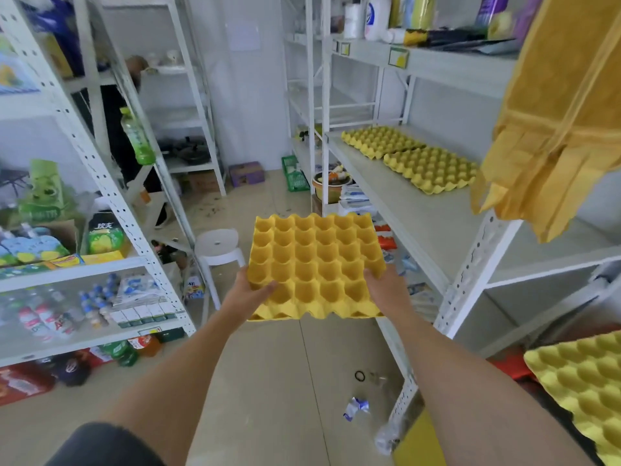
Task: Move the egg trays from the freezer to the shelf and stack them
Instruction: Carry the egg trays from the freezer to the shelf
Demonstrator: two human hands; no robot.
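Two white Chinese characters on dark-topped green-yellow snack bag (105, 234), left shelf; not surely readable. Red-white bottle labels (43, 322) on lower left shelf: large letters, blurred. Yellow price tags (398, 57) on right shelf edge: print illegible. Nothing else readable.

Matt yellow pulp egg tray (316, 264)

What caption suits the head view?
Both hands carry a yellow egg tray toward two trays on the shelf.
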